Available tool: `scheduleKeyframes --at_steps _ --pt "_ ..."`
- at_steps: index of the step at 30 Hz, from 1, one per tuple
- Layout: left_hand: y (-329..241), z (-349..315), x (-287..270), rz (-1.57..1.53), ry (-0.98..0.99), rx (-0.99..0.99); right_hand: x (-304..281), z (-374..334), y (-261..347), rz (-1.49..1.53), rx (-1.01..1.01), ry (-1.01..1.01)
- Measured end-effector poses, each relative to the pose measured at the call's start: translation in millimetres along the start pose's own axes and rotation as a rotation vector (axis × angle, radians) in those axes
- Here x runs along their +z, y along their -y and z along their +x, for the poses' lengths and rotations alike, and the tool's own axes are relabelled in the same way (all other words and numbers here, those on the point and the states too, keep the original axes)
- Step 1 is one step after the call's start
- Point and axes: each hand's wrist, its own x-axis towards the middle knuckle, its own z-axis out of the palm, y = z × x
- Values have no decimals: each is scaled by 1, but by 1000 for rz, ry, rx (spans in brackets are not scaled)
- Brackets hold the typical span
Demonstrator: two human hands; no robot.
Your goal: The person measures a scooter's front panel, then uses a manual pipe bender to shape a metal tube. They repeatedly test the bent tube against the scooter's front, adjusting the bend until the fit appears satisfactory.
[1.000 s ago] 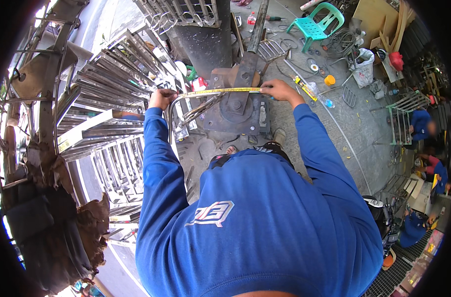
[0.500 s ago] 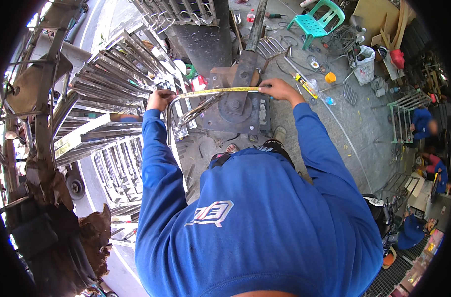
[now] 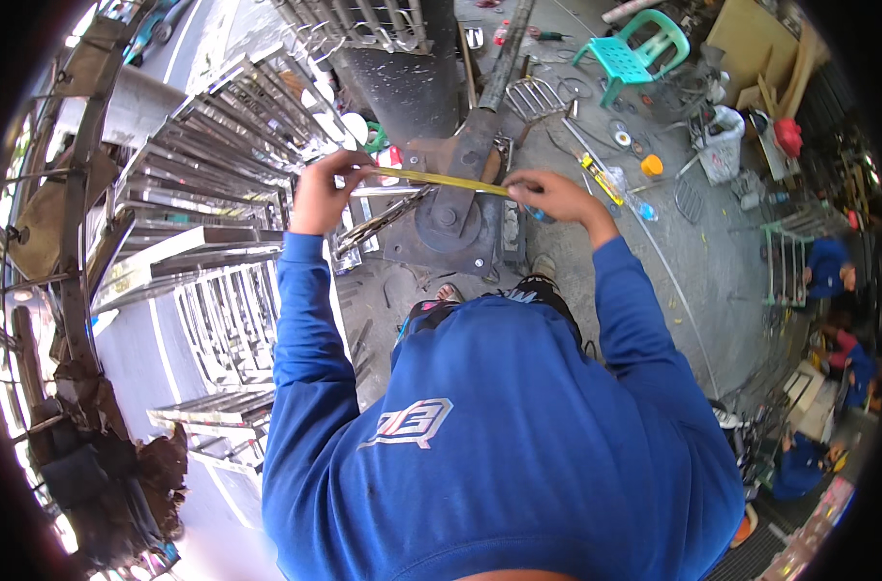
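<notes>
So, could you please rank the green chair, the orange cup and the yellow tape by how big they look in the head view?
1. Yellow tape, longest, stretched between both hands.
2. Green chair, though it stands farther away, so this is unsure.
3. Orange cup, clearly smallest.

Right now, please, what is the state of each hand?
Left hand: closed, pinching one end of the yellow tape measure.
Right hand: closed, holding the tape's other end.

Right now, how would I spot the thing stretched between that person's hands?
Find the dark, rusty metal machine on the floor ahead of the person. Just above it, the left hand and right hand pull a tape measure taut: the only thin yellow strip among grey steel.
</notes>
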Motion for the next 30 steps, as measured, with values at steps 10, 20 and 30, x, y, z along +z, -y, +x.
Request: scheduleKeyframes --at_steps 10,20,30 --pt "-165 -33 194 -18 -7 141 -42 -87 -30 837 -80 -29" --pt "-190 -28 239 43 187 267 -272 -111 65 -575 -452 -799" --pt "-166 -45 201 17 205 244 -252 -125 75 -704 -247 -803"
